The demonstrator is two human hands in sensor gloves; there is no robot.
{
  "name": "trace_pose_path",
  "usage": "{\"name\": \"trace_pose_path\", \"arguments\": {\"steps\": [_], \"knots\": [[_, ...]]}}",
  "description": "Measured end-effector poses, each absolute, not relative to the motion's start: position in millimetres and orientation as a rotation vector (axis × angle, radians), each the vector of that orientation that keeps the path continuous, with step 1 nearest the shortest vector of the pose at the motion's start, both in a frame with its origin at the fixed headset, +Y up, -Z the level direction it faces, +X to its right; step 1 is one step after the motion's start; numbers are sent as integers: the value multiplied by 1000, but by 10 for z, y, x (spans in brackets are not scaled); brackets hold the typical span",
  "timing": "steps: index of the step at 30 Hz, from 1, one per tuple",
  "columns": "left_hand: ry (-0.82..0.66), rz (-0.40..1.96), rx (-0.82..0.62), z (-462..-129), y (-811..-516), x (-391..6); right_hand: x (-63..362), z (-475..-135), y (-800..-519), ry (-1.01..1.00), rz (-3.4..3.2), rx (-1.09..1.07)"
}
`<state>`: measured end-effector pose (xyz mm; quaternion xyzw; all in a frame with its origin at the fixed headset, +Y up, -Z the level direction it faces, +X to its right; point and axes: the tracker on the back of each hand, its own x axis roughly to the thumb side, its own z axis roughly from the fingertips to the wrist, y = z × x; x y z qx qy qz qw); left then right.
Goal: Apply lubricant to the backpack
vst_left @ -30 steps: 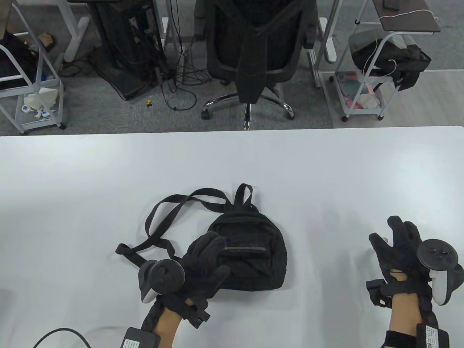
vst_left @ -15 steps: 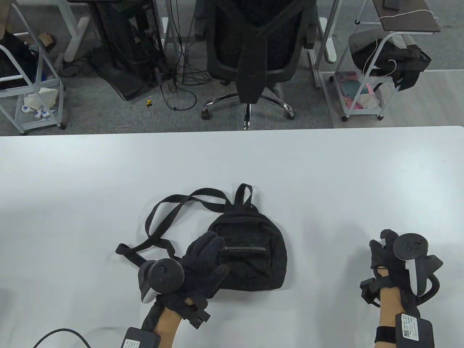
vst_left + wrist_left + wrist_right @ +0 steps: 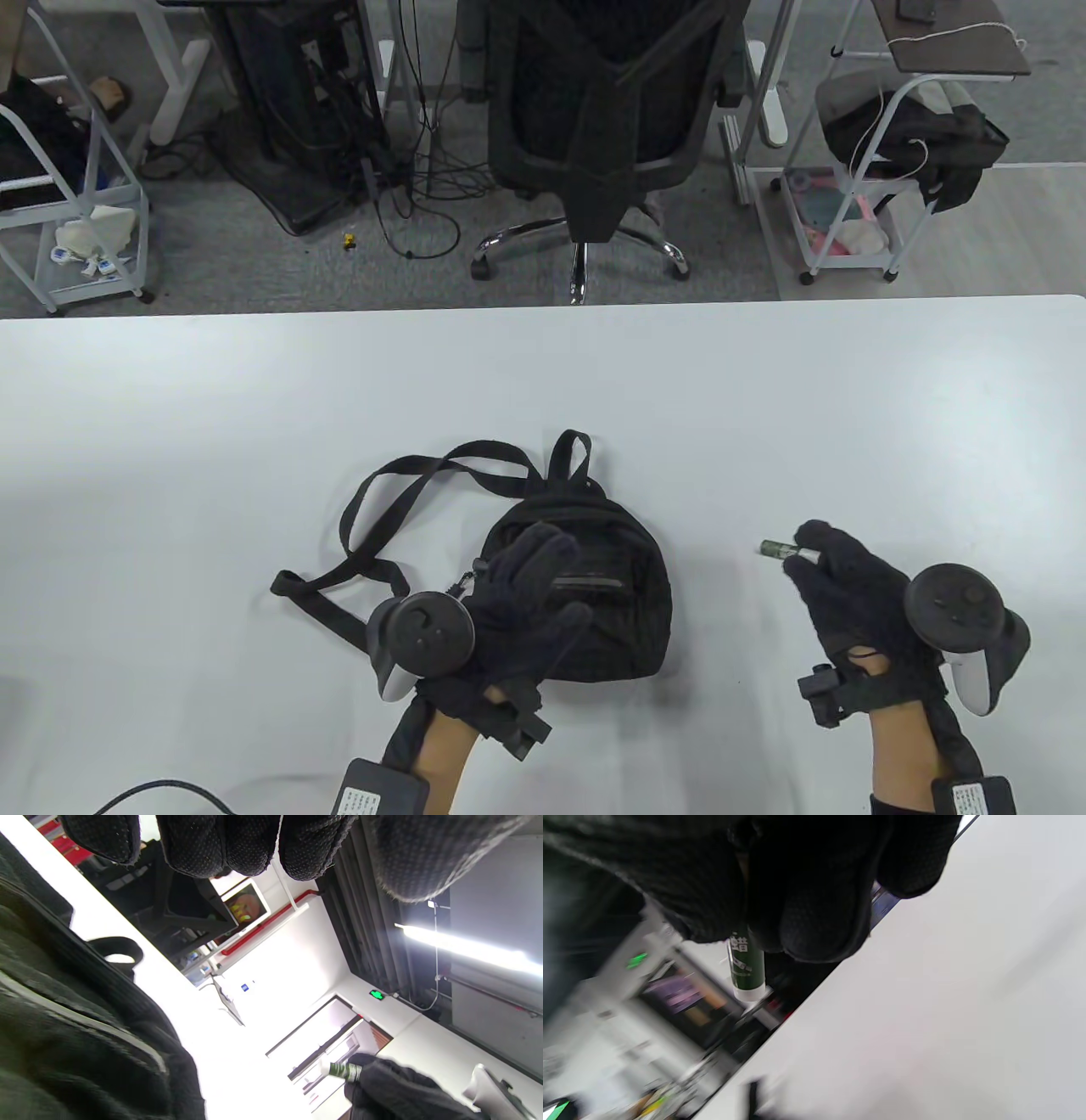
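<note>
A small black backpack (image 3: pixel 594 526) lies flat on the white table (image 3: pixel 254 407), straps (image 3: pixel 373 501) trailing to the left. My left hand (image 3: pixel 530 594) rests on its front pocket near the zipper, fingers spread. In the left wrist view the backpack (image 3: pixel 85 1035) fills the lower left under my fingertips (image 3: pixel 250 844). My right hand (image 3: pixel 836 577) is to the right of the backpack and holds a small green lubricant tube (image 3: pixel 776 548), its tip pointing left toward the bag. The tube shows in the right wrist view (image 3: pixel 745 971) and far off in the left wrist view (image 3: pixel 344 1070).
A black office chair (image 3: pixel 607 127) stands beyond the table's far edge. White wire carts stand at the left (image 3: pixel 76 221) and right (image 3: pixel 857 212). A cable (image 3: pixel 153 794) lies at the table's near left corner.
My right hand moved left toward the backpack, and the green tube now shows sticking out of its fingers. My left hand shifted right and further up over the front pocket.
</note>
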<state>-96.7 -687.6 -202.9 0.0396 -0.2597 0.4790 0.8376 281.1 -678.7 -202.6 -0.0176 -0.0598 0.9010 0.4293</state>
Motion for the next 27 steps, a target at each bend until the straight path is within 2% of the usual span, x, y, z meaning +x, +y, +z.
{"name": "trace_pose_path", "arguments": {"steps": [5,7,8,11,16,21,27], "knots": [[-590,895,142,-1928,-6770,-697,2208,-2015,-6596,43,2204,271],[-583,825,177,-1875,-6746,-654,2028,-2002,-6558,52,2219,332],[-531,807,205,-1844,-6719,-668,1870,-2000,-6529,61,2190,377],[-507,876,228,-1812,-6661,-708,1636,-1998,-6469,68,2193,416],[-479,830,275,-1779,-6658,-840,1471,-2023,-6517,40,2186,418],[-533,471,361,-1686,-6654,-792,1381,-2084,-6730,68,2101,441],[-605,605,230,-1770,-6722,-754,1512,-2177,-6801,137,2068,546]]}}
